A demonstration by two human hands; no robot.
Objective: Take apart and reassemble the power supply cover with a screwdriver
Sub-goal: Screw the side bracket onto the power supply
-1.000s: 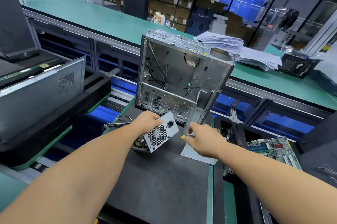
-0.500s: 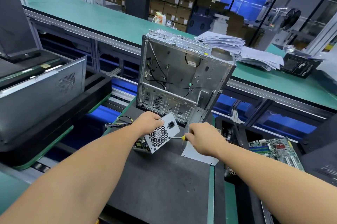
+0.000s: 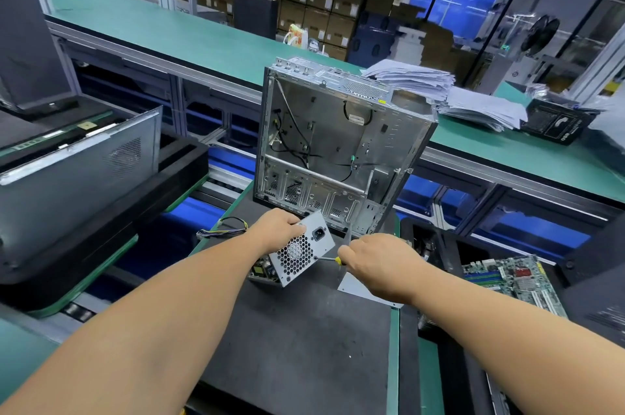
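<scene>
Power supply sits on the dark mat of the near surface, just in front of the open computer case, tilted with its fan-grille face toward me. My left hand wraps the top left corner, fingers curled over the edge. My right hand is closed around the screwdriver; its shaft points left and the tip meets the grille face at the lower right edge, apparently on a screw.

Handling judgement: a stiff sheet-metal box, likely fairly heavy for its size, edges probably sharp. Smooth sides may slip under turning force, so the corner hold looks right. Exposed circuit board at the lower left of the box is fragile; keep fingers off it. Wire bundle trails far left and could snag.

A flat metal plate lies beneath my right hand, possibly the cover; cannot tell.
</scene>
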